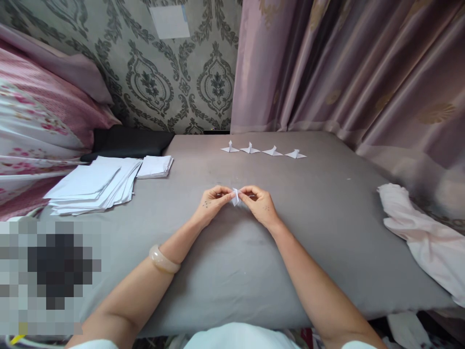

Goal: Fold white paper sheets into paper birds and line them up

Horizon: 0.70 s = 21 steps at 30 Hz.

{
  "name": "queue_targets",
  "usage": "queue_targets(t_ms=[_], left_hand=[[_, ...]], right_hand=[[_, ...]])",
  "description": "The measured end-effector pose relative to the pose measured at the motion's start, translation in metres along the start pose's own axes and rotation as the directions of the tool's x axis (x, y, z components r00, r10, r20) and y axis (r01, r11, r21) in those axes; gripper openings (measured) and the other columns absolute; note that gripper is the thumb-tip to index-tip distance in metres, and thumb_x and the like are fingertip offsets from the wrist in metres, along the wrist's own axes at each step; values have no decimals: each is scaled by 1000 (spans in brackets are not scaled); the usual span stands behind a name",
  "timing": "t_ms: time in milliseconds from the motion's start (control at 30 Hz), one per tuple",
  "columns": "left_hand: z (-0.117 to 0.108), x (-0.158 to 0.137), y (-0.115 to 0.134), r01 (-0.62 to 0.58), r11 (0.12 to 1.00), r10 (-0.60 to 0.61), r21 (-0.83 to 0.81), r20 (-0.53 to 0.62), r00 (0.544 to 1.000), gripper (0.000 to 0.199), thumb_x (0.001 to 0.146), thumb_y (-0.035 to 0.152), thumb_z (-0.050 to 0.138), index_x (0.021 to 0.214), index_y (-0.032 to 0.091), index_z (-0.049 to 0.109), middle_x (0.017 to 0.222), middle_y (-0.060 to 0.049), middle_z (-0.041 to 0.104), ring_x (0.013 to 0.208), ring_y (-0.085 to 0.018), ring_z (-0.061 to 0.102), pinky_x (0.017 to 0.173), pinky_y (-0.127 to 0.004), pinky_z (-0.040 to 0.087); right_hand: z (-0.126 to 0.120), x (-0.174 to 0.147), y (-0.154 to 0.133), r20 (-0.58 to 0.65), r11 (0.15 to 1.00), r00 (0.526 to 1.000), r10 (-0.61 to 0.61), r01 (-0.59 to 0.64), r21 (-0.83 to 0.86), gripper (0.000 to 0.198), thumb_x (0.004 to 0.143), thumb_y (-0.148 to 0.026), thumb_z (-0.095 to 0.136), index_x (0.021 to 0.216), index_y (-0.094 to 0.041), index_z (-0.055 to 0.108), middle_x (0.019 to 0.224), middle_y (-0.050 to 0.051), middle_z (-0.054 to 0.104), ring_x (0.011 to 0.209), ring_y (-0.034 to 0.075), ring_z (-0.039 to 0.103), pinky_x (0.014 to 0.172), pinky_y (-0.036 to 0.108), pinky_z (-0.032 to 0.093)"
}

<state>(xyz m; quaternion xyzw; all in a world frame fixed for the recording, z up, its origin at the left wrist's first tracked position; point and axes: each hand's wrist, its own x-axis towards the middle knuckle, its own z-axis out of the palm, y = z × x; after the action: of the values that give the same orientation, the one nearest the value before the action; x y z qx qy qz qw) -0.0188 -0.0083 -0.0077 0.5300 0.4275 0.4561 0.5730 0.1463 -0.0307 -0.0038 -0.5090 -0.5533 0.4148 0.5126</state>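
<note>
Between my two hands is a small piece of folded white paper [236, 197], held above the middle of the grey-covered table. My left hand [217, 203] pinches its left side between thumb and fingers. On the other side, my right hand [258, 203] grips it the same way. Fingertips hide part of the folds, so its full shape cannot be made out. Farther back, several folded white paper birds [250, 149] stand in a row, their wings spread flat and necks pointing up.
Stacked white paper sheets [90, 186] lie at the left, with a smaller paper stack [155, 166] beside them. Behind is a black folded item [127, 140]. Pale crumpled cloth [417, 228] lies along the right edge. Curtains [308, 63] and a patterned wall [174, 82] border the table [327, 218].
</note>
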Motion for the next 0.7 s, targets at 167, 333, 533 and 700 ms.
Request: queue_targets(t_ms=[167, 333, 533, 700], left_hand=[[0, 1, 0, -89, 995, 88, 34, 28, 996, 25, 68, 36, 78, 70, 15, 65, 92, -2, 61, 76, -10, 55, 70, -22, 43], [1, -2, 3, -3, 995, 14, -95, 121, 993, 27, 68, 36, 78, 72, 14, 64, 88, -3, 66, 76, -11, 59, 74, -25, 45], [5, -3, 6, 39, 992, -32, -117, 63, 997, 30, 64, 36, 81, 72, 14, 62, 69, 0, 65, 63, -9, 57, 64, -22, 44], [7, -2, 4, 33, 989, -33, -143, 3, 999, 32, 62, 36, 82, 71, 14, 61, 66, 2, 63, 60, -8, 54, 60, -20, 41]], right_hand=[[1, 0, 6, 79, 999, 997, -25, 23, 25, 22, 79, -38, 65, 86, -18, 69, 81, 3, 70, 74, 15, 62, 72, 28, 48], [0, -1, 2, 114, 999, 993, 12, -17, 50, 21, 76, -38, 66, 84, -19, 68, 81, 3, 70, 75, 15, 64, 73, 28, 49], [0, -4, -8, 121, 994, 990, 76, -85, 71, 17, 76, -33, 64, 85, -20, 70, 85, 3, 72, 82, 17, 66, 79, 30, 50], [0, -5, -10, 158, 985, 982, 101, -122, 126, 22, 77, -36, 65, 91, -20, 71, 90, 4, 72, 85, 16, 66, 83, 31, 50]])
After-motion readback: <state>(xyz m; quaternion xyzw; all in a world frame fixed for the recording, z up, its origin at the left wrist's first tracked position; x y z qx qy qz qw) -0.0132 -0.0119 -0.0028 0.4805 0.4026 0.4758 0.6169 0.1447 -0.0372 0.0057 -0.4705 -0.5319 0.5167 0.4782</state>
